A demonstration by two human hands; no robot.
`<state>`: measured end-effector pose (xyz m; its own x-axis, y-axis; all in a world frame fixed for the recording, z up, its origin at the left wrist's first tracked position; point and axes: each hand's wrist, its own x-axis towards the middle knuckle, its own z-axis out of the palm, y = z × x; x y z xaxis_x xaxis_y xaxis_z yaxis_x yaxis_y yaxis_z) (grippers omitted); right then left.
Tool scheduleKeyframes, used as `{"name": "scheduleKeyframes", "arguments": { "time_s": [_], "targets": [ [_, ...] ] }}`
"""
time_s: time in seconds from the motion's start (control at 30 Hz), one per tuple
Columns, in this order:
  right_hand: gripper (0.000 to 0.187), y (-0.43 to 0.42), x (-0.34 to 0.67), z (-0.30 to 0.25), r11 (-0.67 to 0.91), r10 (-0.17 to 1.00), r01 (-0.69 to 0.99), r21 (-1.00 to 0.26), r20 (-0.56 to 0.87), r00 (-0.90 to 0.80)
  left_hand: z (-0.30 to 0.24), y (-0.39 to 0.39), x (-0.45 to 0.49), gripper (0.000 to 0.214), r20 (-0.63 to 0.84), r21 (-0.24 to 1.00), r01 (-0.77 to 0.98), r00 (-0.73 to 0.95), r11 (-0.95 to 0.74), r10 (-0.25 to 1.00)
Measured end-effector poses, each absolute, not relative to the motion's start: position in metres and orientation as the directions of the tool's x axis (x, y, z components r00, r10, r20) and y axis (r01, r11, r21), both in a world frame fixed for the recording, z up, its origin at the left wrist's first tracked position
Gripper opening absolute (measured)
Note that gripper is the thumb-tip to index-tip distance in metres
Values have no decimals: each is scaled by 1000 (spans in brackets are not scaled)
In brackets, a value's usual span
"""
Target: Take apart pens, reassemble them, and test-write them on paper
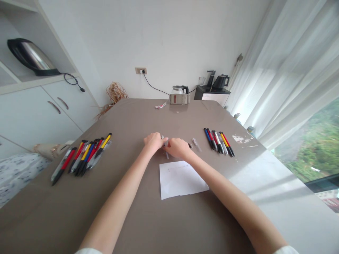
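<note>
My left hand (155, 141) and my right hand (178, 146) meet over the middle of the table, fingers closed together around a slim clear plastic pen part (167, 155). One end of it pokes up between the hands, the other points down toward me. My fingers hide its middle. Just right of my right hand lie a small black piece (190, 145) and another clear plastic pen part (196, 145). A white sheet of paper (182, 181) with faint marks near its top lies under my right forearm.
Several pens (86, 157) in red, yellow, blue and grey lie in a row at left; another row of pens (219, 141) lies at right. A phone (179, 99) leans against a glass kettle (180, 89) at the far edge. Beside it lies a red-and-white strip (160, 106).
</note>
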<state>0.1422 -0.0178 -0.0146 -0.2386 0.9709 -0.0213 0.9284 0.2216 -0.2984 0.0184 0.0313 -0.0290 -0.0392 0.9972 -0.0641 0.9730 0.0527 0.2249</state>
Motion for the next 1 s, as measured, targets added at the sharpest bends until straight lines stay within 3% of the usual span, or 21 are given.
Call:
{"name": "scheduleKeyframes", "arguments": {
  "time_s": [0.13, 0.2, 0.33, 0.43, 0.67, 1.0],
  "targets": [
    [29, -26, 129, -24, 259, 962, 946, -195, -32, -270, -34, 32, 19, 48, -30, 249, 968, -34, 41, 999],
    [29, -26, 128, -25, 251, 964, 953, -169, -49, -262, -36, 35, 16, 42, -33, 317, 947, -44, 53, 998],
    [30, -21, 131, -23, 217, 961, 960, -179, -131, -242, -43, 44, 9, 32, -191, 692, 702, -45, 167, 981],
    [30, -18, 136, -21, 216, 956, 953, -210, -152, -250, -44, 49, 5, 30, -262, 827, 513, -15, 232, 965],
    [22, -14, 150, -7, 211, 947, 934, -289, -176, -268, -31, 44, 3, 23, -287, 939, 207, 32, 275, 957],
    [20, -14, 161, 2, 199, 914, 916, -347, -273, -302, -30, 43, 0, 9, -299, 952, -36, 109, 305, 948]
  ]
}}
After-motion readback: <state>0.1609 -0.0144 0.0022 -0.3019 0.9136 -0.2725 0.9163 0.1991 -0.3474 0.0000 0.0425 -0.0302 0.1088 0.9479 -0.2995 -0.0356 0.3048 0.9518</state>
